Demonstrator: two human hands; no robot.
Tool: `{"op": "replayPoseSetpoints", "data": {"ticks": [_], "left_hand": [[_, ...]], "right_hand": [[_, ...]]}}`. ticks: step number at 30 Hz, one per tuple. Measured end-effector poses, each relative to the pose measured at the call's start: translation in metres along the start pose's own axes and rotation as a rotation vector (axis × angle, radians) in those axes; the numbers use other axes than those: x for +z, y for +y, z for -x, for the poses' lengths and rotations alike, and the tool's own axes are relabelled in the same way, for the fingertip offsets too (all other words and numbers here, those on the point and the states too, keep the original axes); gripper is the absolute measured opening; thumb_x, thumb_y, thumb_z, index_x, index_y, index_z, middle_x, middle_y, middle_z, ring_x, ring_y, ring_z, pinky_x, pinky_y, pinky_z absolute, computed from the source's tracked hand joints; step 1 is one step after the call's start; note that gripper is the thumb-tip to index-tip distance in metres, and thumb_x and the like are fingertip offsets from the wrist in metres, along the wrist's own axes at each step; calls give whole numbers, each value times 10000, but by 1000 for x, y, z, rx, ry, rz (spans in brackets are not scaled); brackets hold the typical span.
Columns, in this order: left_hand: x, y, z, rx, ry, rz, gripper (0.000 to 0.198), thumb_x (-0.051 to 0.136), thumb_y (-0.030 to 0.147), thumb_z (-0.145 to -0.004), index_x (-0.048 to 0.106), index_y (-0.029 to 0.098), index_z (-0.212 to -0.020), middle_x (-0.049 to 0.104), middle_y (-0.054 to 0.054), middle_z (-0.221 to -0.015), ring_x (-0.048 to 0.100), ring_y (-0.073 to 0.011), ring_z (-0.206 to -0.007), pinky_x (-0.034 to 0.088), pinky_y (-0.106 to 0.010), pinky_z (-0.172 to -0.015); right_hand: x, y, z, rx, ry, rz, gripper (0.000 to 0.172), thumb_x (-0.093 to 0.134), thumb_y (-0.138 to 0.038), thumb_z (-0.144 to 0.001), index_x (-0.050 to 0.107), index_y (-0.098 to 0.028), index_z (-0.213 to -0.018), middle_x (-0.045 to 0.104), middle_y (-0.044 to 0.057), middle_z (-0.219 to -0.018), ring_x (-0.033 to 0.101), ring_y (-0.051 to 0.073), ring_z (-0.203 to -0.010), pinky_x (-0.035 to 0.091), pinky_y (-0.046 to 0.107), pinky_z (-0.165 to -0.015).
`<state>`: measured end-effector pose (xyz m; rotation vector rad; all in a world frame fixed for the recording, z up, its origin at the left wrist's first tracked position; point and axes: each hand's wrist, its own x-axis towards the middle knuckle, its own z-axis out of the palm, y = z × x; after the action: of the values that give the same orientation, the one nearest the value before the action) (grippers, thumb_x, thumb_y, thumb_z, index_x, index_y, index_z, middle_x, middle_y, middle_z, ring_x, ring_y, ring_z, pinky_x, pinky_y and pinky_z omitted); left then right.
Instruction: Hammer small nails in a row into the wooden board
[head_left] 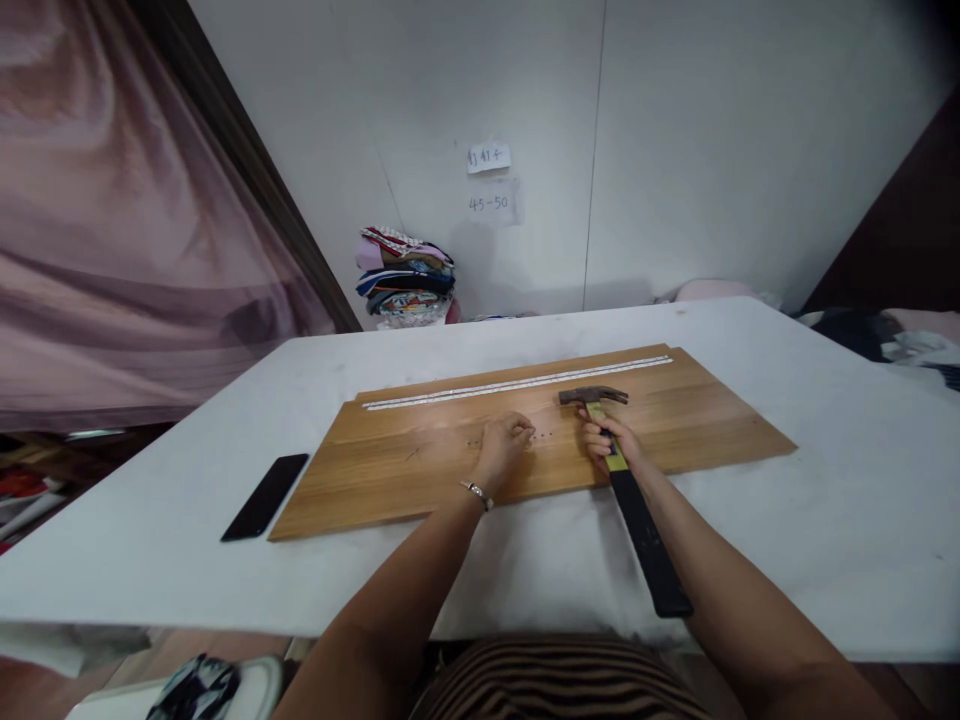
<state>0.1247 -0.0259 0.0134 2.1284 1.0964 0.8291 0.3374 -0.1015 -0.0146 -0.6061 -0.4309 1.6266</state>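
A brown wooden board (442,470) lies flat on the white table. Over its middle, my left hand (504,447) is closed in a pinch, fingertips close to the board surface. Whatever it pinches is too small to make out. Small dark dots (546,435), like nail heads, show in the board on either side of the fingers. A loose nail (412,454) is on the board farther left. My right hand (611,445) grips a claw hammer (619,460) high on its yellow and black handle, just under the metal head. The hammer is held above the board's near edge.
A long white strip (517,384) runs along the board's far side. To its left, a black phone (265,497) rests on the white table (165,520). Folded cloths (409,275) are stacked beyond the far edge, by a wall with paper notes (489,158). A pink curtain (135,220) hangs left.
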Motion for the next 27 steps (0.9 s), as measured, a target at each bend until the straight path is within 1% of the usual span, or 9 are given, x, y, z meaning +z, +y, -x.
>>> {"op": "replayPoseSetpoints", "data": {"ticks": [3, 7, 15, 19, 22, 25, 27], "left_hand": [[5, -5, 0, 19, 4, -34, 90, 592, 192, -758, 649, 181, -690, 648, -16, -802, 573, -144, -838, 420, -305, -835], [7, -5, 2, -4, 19, -84, 98, 600, 200, -756, 653, 193, -674, 641, -15, -802, 557, -161, -892, 396, -331, -868], [10, -2, 5, -36, 50, -125, 123, 582, 207, -768, 643, 199, -662, 634, -14, -795, 543, -171, -886, 380, -345, -868], [11, 0, 5, -22, 59, -136, 124, 573, 191, -773, 640, 202, -669, 630, -9, -790, 539, -167, -882, 371, -348, -882], [12, 1, 5, -19, 51, -152, 119, 575, 185, -773, 639, 200, -674, 631, -11, -795, 538, -168, -893, 364, -353, -897], [12, 3, 5, -15, 33, -187, 125, 564, 190, -785, 635, 198, -682, 629, -15, -797, 535, -171, -903, 359, -358, -908], [12, 3, 6, -1, 18, -200, 124, 558, 191, -791, 634, 198, -694, 632, -19, -809, 533, -174, -914, 354, -364, -917]], "right_hand": [[1, 0, 0, -2, 8, 13, 112, 565, -161, -797, 589, -175, -906, 326, -83, -570, 230, 43, -368, 225, 110, -309], [2, -1, 2, -3, 17, 25, 110, 544, -170, -813, 583, -185, -914, 328, -79, -582, 226, 44, -371, 222, 107, -315], [7, -1, 4, -7, 21, 61, 100, 534, -169, -811, 568, -185, -903, 327, -79, -588, 199, 39, -369, 211, 108, -313], [9, -2, 4, -11, 18, 104, 122, 553, -181, -797, 551, -192, -919, 337, -83, -580, 209, 35, -360, 206, 111, -314], [13, 0, 6, -20, 15, 152, 159, 585, -205, -775, 535, -198, -926, 375, -83, -577, 230, 34, -355, 211, 117, -310], [20, 3, 11, -46, 14, 217, 158, 627, -242, -748, 507, -200, -842, 427, -78, -578, 267, 34, -347, 225, 127, -293], [26, 5, 17, -64, 14, 268, 192, 651, -271, -738, 475, -199, -761, 465, -67, -587, 306, 35, -344, 248, 138, -282]]}}
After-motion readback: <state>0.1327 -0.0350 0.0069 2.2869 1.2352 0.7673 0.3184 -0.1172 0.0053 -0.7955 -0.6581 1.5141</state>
